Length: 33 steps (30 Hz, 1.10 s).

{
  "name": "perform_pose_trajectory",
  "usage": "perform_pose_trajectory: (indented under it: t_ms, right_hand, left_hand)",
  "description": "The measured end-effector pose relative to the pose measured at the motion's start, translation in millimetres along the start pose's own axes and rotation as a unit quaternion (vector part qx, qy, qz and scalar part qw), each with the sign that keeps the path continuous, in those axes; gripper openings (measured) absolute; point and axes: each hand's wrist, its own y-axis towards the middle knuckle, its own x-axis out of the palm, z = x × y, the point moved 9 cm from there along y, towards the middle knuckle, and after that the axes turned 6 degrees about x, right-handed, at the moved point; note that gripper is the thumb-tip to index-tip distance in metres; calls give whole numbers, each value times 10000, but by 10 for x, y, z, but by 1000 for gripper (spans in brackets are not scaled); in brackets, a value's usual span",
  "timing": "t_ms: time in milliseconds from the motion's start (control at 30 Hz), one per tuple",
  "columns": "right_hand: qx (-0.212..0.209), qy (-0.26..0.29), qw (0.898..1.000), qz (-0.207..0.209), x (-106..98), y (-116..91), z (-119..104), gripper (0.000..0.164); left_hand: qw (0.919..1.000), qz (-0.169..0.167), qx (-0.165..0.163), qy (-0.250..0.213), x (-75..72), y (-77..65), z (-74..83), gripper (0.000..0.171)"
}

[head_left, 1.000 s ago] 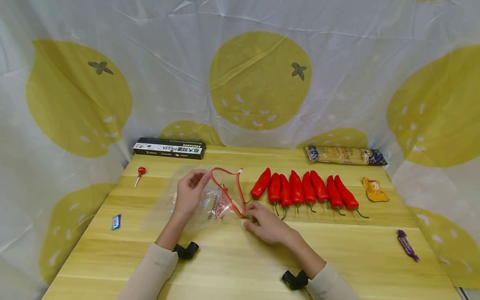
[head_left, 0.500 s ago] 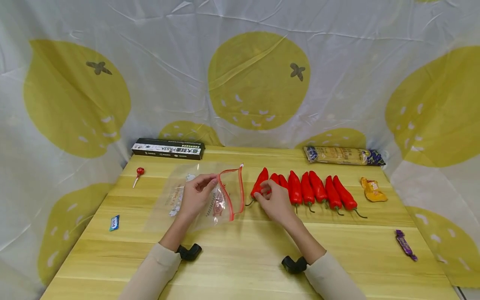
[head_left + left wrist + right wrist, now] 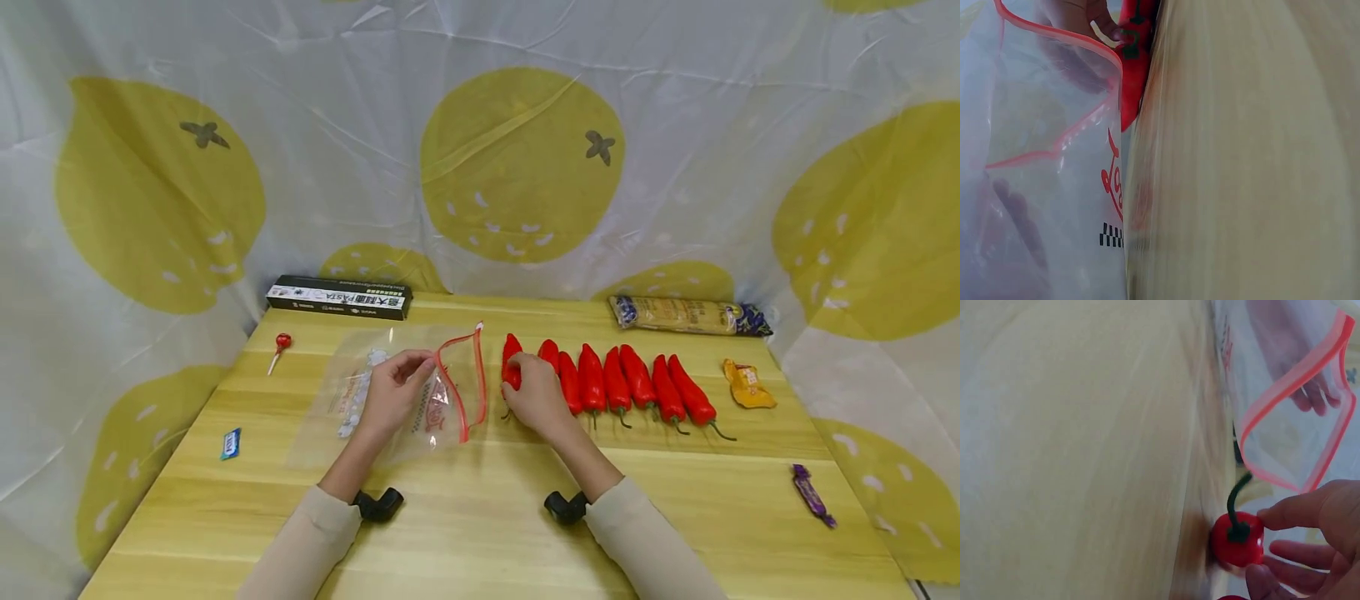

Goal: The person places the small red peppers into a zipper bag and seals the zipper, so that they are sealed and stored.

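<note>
A clear zip bag [image 3: 481,375] with a red-edged mouth lies toward the left, its mouth gaping to the right. My left hand [image 3: 392,393] pinches the edge of that mouth. In my right hand [image 3: 540,393], the leftmost red chili pepper [image 3: 511,348] is gripped between thumb and fingers, just right of the bag's mouth. In the right wrist view, the green stem of this pepper [image 3: 1236,545] points toward the bag's red rim [image 3: 1294,387]. Several other red chili peppers [image 3: 592,379] lie in a row to the right of that hand.
At the back are a black pasta box [image 3: 339,298] and a yellow-and-blue packet [image 3: 688,316]. A lollipop [image 3: 280,351] and a small blue wrapped candy [image 3: 231,443] lie left. An orange packet [image 3: 747,384] and a purple wrapped candy [image 3: 813,496] lie right.
My right hand has left the bag's lower edge, taken hold of the leftmost pepper and shifted it left toward the mouth. My left hand has moved slightly right with the bag's edge.
</note>
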Motion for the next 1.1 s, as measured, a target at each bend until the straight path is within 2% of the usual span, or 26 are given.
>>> perform_pose_trajectory:
  t_ms: [67,167,267,367,600,800,933,1100]
  right_hand:
    - [18,-12,10000,-79,8,-13,-10,42]
    - [132,-142,9990,-405,82,-35,17,48]
    - [96,-353,9965,-750,168,-59,31,43]
    - [20,-308,9971,-696,147,-77,26,38]
    - [40,93,9999,-3,-260,-134,106,38]
    - [66,834,9958,368,-646,-220,286,38]
    - [103,1367,9905,140,-702,-275,337,36]
    - [77,1769,9833,-425,-473,-288,269,37]
  left_hand:
    - [10000,-42,12,27,10,4,-2,26]
    - [9998,-127,-71,123,19,-19,115,24]
    - [9996,-108,-165,195,6,-24,130,23]
    - [9996,-103,-150,203,0,-15,113,23]
    - [9997,-27,-5,233,13,41,-99,28]
    - [9986,-35,124,510,50,33,-46,31]
    - [9979,7,134,638,61,20,-17,29]
    - [9970,-52,255,726,108,9,41,26]
